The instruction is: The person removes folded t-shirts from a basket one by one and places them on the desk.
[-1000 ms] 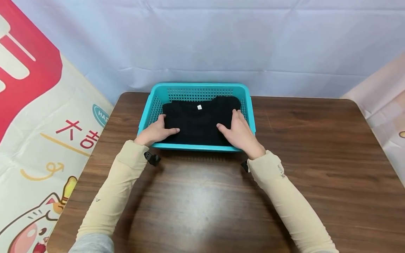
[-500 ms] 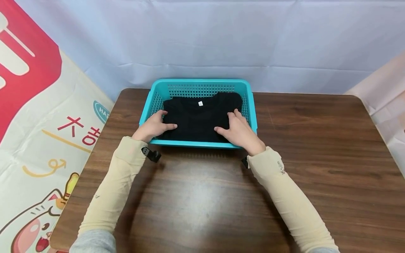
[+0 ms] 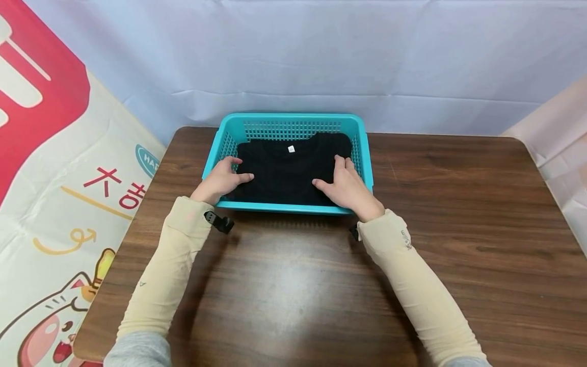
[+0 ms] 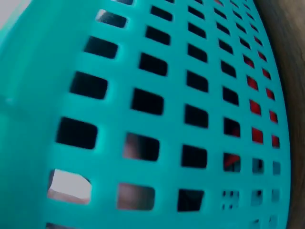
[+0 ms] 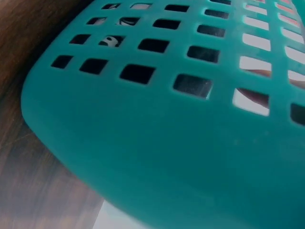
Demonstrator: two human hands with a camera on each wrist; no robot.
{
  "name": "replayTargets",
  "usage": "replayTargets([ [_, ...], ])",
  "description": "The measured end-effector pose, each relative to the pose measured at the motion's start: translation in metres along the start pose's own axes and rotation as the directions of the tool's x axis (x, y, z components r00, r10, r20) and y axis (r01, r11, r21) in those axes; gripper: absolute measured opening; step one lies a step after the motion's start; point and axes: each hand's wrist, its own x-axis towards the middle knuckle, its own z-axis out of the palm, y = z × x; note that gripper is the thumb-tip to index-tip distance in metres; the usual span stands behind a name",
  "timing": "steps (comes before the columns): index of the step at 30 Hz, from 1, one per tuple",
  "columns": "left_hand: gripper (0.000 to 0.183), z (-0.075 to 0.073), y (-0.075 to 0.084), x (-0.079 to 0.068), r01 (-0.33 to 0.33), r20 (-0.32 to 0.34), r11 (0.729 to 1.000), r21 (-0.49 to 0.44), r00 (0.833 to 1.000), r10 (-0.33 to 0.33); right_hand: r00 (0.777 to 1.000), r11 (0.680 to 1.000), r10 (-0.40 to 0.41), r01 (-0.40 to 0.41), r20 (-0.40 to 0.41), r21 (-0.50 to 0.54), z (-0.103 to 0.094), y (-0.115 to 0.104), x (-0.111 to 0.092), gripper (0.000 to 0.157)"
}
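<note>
A folded black T-shirt [image 3: 286, 171] with a white neck label [image 3: 291, 149] lies inside a turquoise plastic basket [image 3: 279, 208]. My left hand [image 3: 221, 181] reaches over the basket's front left corner, thumb stretched over the shirt and fingers along its left edge. From the front right, my right hand [image 3: 350, 188] rests on the shirt's right part with fingers and thumb spread. The basket's perforated wall [image 4: 169, 112] fills the left wrist view, with red material [image 4: 256, 135] visible through its holes. Black-and-white material [image 5: 112, 41] shows through the basket holes in the right wrist view.
The basket stands on a brown wooden table [image 3: 458, 214], near its back edge. Behind it hangs a pale cloth [image 3: 302, 56]. A printed banner [image 3: 55, 153] borders the table on the left.
The view has shifted a little, so the basket sits slightly higher in it. My left hand has edged left over the shirt; my right hand has shifted only slightly on it.
</note>
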Motion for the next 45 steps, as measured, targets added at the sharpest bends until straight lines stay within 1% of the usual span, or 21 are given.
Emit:
replayTargets([
  [3, 0.060, -0.001, 0.000, 0.001, 0.003, -0.006, 1.000, -0.030, 1.000, -0.003, 1.000, 1.000, 0.017, -0.017, 0.012, 0.002, -0.001, 0.000, 0.000, 0.093],
  [5, 0.062, -0.001, 0.001, 0.002, 0.012, 0.012, 1.000, -0.025, 1.000, -0.012, 1.000, 1.000, 0.024, -0.024, 0.015, 0.006, -0.002, 0.000, 0.000, 0.094],
  [7, 0.066, 0.000, 0.002, 0.002, 0.019, 0.024, 1.000, 0.000, 1.000, -0.019, 1.000, 1.000, 0.024, -0.024, 0.007, 0.015, -0.002, 0.000, 0.000, 0.092],
  [9, 0.071, 0.000, 0.003, 0.002, 0.021, 0.038, 0.999, 0.040, 0.999, -0.023, 1.000, 0.999, 0.012, -0.011, -0.022, 0.045, -0.003, 0.001, -0.001, 0.090],
  [12, 0.075, 0.000, 0.004, 0.002, 0.021, 0.054, 0.996, 0.083, 0.998, -0.025, 0.995, 0.994, -0.015, 0.025, -0.098, 0.105, -0.005, 0.001, -0.001, 0.083],
  [14, 0.075, -0.001, 0.004, 0.002, 0.018, 0.056, 0.998, 0.065, 0.998, -0.022, 0.989, 0.986, -0.022, 0.045, -0.144, 0.158, -0.007, 0.002, -0.001, 0.080],
  [16, 0.072, -0.003, 0.003, 0.001, 0.017, 0.059, 1.000, -0.001, 0.998, -0.017, 0.987, 0.976, -0.008, 0.043, -0.163, 0.212, -0.009, 0.002, 0.000, 0.079],
  [19, 0.067, -0.004, 0.002, 0.001, 0.016, 0.058, 0.994, -0.110, 0.998, -0.009, 0.989, 0.959, 0.037, 0.005, -0.143, 0.283, -0.011, 0.002, 0.001, 0.081],
  [21, 0.065, -0.004, 0.001, 0.001, 0.015, 0.060, 0.990, -0.139, 0.998, -0.006, 0.991, 0.949, 0.061, -0.021, -0.117, 0.314, -0.011, 0.002, 0.002, 0.084],
  [24, 0.063, -0.004, 0.000, 0.000, 0.011, 0.056, 0.994, -0.111, 0.998, -0.004, 0.994, 0.940, 0.066, -0.032, -0.091, 0.339, -0.011, 0.002, 0.003, 0.085],
  [27, 0.066, -0.003, 0.001, 0.000, 0.015, 0.055, 0.996, -0.088, 0.998, -0.011, 0.997, 0.934, 0.048, -0.021, -0.067, 0.356, -0.010, 0.003, 0.004, 0.084],
  [30, 0.070, -0.002, 0.000, 0.000, 0.017, 0.059, 0.997, -0.080, 0.998, -0.012, 0.999, 0.906, 0.029, -0.016, -0.024, 0.423, -0.010, 0.004, 0.006, 0.082],
  [32, 0.069, -0.001, 0.000, 0.000, 0.013, 0.046, 0.996, -0.093, 0.999, -0.009, 1.000, 0.874, 0.021, -0.016, -0.005, 0.485, -0.010, 0.005, 0.008, 0.082],
  [34, 0.067, -0.001, -0.001, 0.000, 0.005, 0.033, 0.994, -0.105, 0.999, -0.002, 1.000, 0.833, 0.022, -0.021, 0.004, 0.553, -0.010, 0.006, 0.009, 0.082],
  [37, 0.064, -0.001, -0.001, 0.000, 0.003, 0.022, 0.994, -0.108, 1.000, -0.001, 1.000, 0.780, 0.029, -0.030, 0.011, 0.625, -0.011, 0.007, 0.011, 0.084],
  [39, 0.063, 0.000, -0.001, 0.000, 0.012, 0.026, 0.996, -0.092, 1.000, -0.010, 0.999, 0.731, 0.037, -0.044, 0.024, 0.681, -0.011, 0.007, 0.011, 0.084],
  [40, 0.063, 0.000, -0.001, 0.000, 0.017, 0.027, 0.997, -0.081, 1.000, -0.015, 0.999, 0.699, 0.041, -0.053, 0.034, 0.713, -0.012, 0.007, 0.011, 0.083],
  [41, 0.064, 0.000, -0.001, 0.000, 0.023, 0.029, 0.997, -0.070, 0.999, -0.021, 0.998, 0.654, 0.044, -0.062, 0.045, 0.754, -0.013, 0.007, 0.011, 0.083],
  [44, 0.065, 0.000, 0.000, 0.000, 0.037, 0.034, 0.998, -0.055, 0.999, -0.035, 0.996, 0.510, 0.048, -0.089, 0.075, 0.855, -0.015, 0.007, 0.012, 0.080],
  [45, 0.065, -0.001, 0.000, 0.000, 0.039, 0.034, 0.998, -0.053, 0.999, -0.037, 0.995, 0.457, 0.050, -0.099, 0.086, 0.884, -0.016, 0.007, 0.012, 0.078],
])
